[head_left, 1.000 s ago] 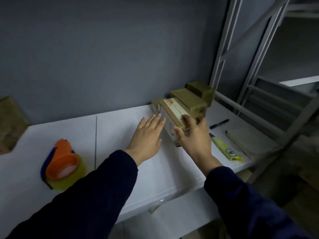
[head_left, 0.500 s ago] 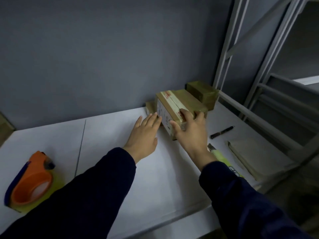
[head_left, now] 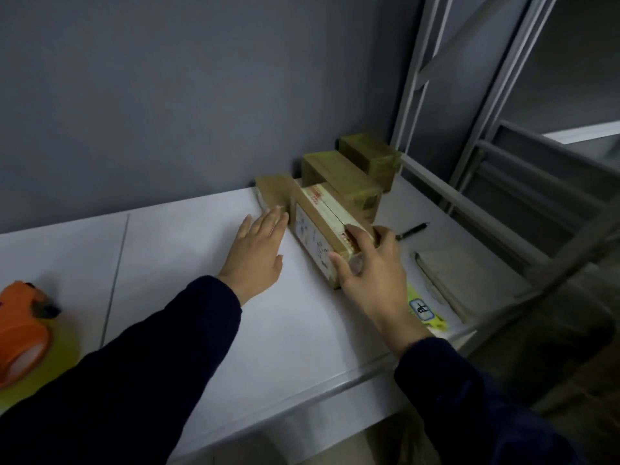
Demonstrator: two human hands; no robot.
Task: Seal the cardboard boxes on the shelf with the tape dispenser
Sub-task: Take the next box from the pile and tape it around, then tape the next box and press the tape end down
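Gripping the box's (head_left: 323, 218) near end with the right hand (head_left: 372, 273), fingers curled over it. Resting the left hand (head_left: 256, 255) flat on the shelf (head_left: 181, 256), fingers straight.

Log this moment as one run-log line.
right hand: grips near end of taped box | left hand: flat on shelf beside it | tape dispenser: untouched, far left

Matt cardboard box (head_left: 322, 209), glossy tape.
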